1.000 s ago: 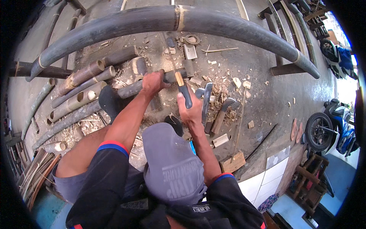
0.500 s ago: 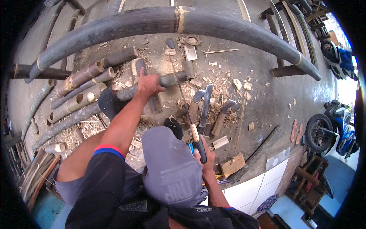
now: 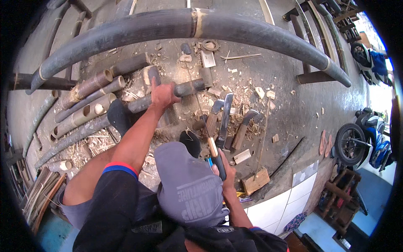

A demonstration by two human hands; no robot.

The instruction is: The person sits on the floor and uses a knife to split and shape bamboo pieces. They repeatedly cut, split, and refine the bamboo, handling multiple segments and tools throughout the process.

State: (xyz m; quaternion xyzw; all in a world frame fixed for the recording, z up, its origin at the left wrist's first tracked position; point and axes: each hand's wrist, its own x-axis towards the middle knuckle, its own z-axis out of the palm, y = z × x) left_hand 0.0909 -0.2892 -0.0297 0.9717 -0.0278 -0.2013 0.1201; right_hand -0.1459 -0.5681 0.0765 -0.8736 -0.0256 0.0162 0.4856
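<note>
Left hand [image 3: 163,95]: fingers clamped on a dark pole [image 3: 187,88], which lies ahead of the person, above the littered floor [image 3: 294,111]. Right hand [image 3: 228,171], nearer the body: fingers clamped on the saw [image 3: 213,147] handle; blade across pole near its right end. Knife [image 3: 225,117] right of blade.

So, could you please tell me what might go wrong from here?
The handsaw crosses the dark bamboo pole close to the left hand, so a slip might cut that hand. A long-bladed knife lies beside the saw, so the right hand might brush its edge on a stroke.
</note>
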